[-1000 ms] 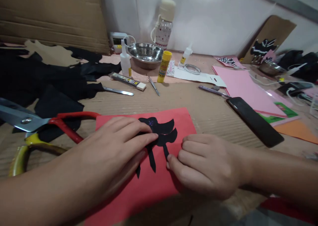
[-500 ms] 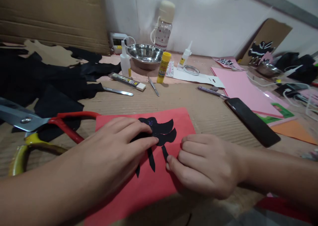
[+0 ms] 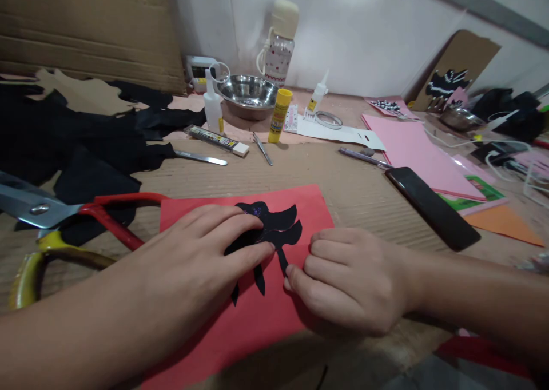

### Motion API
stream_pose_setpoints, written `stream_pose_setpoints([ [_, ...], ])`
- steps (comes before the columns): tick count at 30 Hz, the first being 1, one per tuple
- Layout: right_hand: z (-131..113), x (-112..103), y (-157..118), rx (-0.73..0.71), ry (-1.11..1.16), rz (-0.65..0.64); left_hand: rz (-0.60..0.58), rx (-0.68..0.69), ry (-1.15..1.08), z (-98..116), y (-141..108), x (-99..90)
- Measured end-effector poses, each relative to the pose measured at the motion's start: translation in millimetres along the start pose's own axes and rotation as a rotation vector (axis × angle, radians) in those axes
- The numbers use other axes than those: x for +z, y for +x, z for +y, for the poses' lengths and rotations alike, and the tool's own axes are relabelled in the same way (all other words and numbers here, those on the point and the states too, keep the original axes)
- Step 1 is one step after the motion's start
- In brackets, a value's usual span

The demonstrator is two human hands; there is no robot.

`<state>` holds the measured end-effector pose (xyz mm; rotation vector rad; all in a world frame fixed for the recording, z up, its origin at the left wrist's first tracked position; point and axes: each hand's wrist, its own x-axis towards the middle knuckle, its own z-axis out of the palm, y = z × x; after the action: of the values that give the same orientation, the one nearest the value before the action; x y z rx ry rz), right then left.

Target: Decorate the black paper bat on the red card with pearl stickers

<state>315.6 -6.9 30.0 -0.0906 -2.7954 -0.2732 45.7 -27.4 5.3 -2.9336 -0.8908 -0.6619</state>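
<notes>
A red sheet of paper [image 3: 266,324] lies on the cardboard work surface. On it rests a black cutout [image 3: 281,219] with curved points and a purple glittery patch. My left hand [image 3: 206,244] lies over the cutout's left part, fingers stretched and pressing it down, so that part is hidden. Between the thumb and curled fingers of my right hand [image 3: 349,281] is the lower end of a narrow black strip [image 3: 282,260]. The strip's upper end meets the cutout's lower edge. Other pointed black strips [image 3: 259,281] stick out below my left hand.
Large scissors [image 3: 96,213] lie open at left beside black scraps [image 3: 86,127]. Behind are a glue stick [image 3: 280,115], glue bottle [image 3: 213,110], tweezers [image 3: 262,148] and steel bowl [image 3: 249,95]. A phone [image 3: 431,207] and pink sheets [image 3: 422,155] lie at right.
The narrow strip's upper end has come up against the cutout, closing a small gap. My right hand still pinches it, and my left hand stays in place. The view has shifted slightly.
</notes>
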Motion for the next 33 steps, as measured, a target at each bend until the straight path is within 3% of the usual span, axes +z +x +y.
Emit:
stream_pose_setpoints([
  [33,-0.5,1.2,-0.6,0.021,0.018,-0.006,-0.044,0.005,-0.022,-0.4,-3.4,2.6],
])
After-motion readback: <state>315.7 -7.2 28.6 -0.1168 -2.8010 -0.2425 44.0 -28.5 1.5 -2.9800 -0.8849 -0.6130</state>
